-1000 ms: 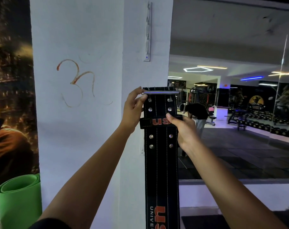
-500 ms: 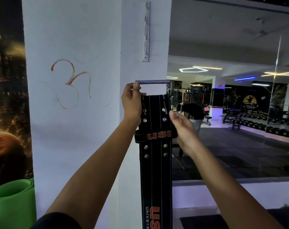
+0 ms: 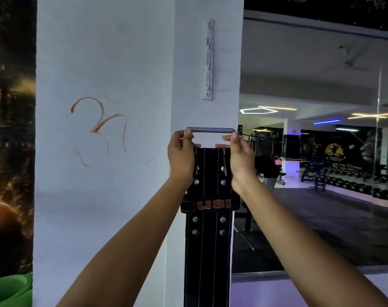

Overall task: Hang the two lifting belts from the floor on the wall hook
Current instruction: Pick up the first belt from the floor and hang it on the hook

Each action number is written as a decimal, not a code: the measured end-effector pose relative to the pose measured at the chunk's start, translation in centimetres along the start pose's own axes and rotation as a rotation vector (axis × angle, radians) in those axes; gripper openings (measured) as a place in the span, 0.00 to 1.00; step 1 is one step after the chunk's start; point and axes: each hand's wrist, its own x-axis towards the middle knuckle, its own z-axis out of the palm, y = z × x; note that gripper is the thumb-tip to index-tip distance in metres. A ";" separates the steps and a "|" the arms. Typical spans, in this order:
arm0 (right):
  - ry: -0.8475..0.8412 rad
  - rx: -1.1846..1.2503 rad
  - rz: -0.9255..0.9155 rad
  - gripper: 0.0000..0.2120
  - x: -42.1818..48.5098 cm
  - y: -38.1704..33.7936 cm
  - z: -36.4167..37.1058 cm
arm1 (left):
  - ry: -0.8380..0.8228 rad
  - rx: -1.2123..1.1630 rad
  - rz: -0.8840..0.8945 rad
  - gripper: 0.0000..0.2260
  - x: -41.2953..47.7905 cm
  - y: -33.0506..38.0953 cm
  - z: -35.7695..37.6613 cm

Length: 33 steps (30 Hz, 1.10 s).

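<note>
You hold one black belt [image 3: 207, 240] upright against a white pillar [image 3: 104, 63]. Your left hand [image 3: 181, 157] and right hand [image 3: 240, 158] each pinch a top corner by the metal buckle [image 3: 211, 130]. The belt hangs straight down between your forearms. The hook rail [image 3: 208, 59] sits on the pillar directly above the buckle, apart from it.

The lifting belt [image 3: 207, 229] hangs down in front of the pillar [image 3: 144, 63], with its buckle [image 3: 211, 130] on top. The hook rail [image 3: 208, 59] sits at twelve o'clock from the buckle, well apart. The left hand [image 3: 181, 158] is at nine o'clock of the belt's top, the right hand [image 3: 241, 158] at three.
</note>
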 end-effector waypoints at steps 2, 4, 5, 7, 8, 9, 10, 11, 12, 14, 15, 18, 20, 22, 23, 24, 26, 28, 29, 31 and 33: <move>0.008 -0.047 -0.026 0.16 1.9 0.7 0.9 | 0.006 0.009 0.006 0.10 1.7 -0.7 0.4; 0.033 -0.036 -0.076 0.15 4.1 1.5 1.7 | 0.011 0.018 0.030 0.10 3.6 -1.6 1.2; 0.052 -0.030 -0.115 0.16 5.6 1.9 2.1 | 0.015 0.020 0.045 0.10 4.8 -2.0 1.7; 0.059 -0.035 -0.163 0.16 8.5 2.7 3.0 | 0.025 0.030 0.068 0.11 7.5 -3.0 2.6; 0.058 -0.012 -0.188 0.16 12.2 3.6 3.4 | 0.045 0.047 0.106 0.11 10.2 -4.3 4.4; 0.051 -0.007 -0.209 0.16 15.5 4.3 3.9 | 0.058 0.048 0.138 0.11 12.7 -5.3 6.0; 0.034 -0.036 -0.226 0.16 17.6 4.5 4.2 | 0.074 0.052 0.149 0.11 14.5 -5.7 6.7; 0.029 -0.060 -0.245 0.16 19.3 4.5 4.5 | 0.083 0.058 0.158 0.11 15.8 -6.0 7.4; 0.040 -0.066 -0.269 0.16 19.4 4.2 4.6 | 0.079 0.058 0.164 0.10 16.1 -5.9 7.6; 0.066 -0.089 -0.308 0.17 19.8 3.6 4.5 | 0.071 0.054 0.188 0.10 16.6 -5.6 8.3; 0.083 -0.110 -0.326 0.17 20.3 3.3 4.6 | 0.068 0.060 0.196 0.11 17.1 -5.3 8.7; 0.122 -0.187 -0.368 0.18 23.3 2.4 5.3 | 0.089 0.083 0.232 0.12 20.0 -4.7 10.2; 0.116 -0.199 -0.390 0.18 26.2 2.1 6.1 | 0.105 0.084 0.251 0.12 22.7 -4.7 11.5; 0.112 -0.214 -0.394 0.18 28.5 1.8 6.8 | 0.112 0.097 0.262 0.11 24.7 -4.8 12.5; 0.108 -0.223 -0.394 0.18 29.5 1.7 7.1 | 0.116 0.110 0.266 0.12 25.7 -4.9 12.9; 0.103 -0.230 -0.393 0.18 30.6 1.8 7.3 | 0.122 0.120 0.267 0.12 26.7 -5.0 13.3; 0.093 -0.229 -0.393 0.21 32.1 2.1 8.0 | 0.135 0.119 0.261 0.13 28.5 -5.4 13.9; 0.083 -0.220 -0.394 0.22 33.0 2.3 8.4 | 0.142 0.117 0.261 0.14 29.8 -5.8 14.0; 0.080 -0.212 -0.394 0.22 33.3 2.4 8.5 | 0.143 0.115 0.260 0.14 30.1 -6.0 14.1; 0.069 -0.202 -0.393 0.20 33.9 2.5 8.6 | 0.135 0.105 0.245 0.14 30.7 -6.2 14.1; 0.069 -0.200 -0.376 0.17 34.4 2.8 8.8 | 0.125 0.108 0.210 0.14 31.2 -6.3 14.0</move>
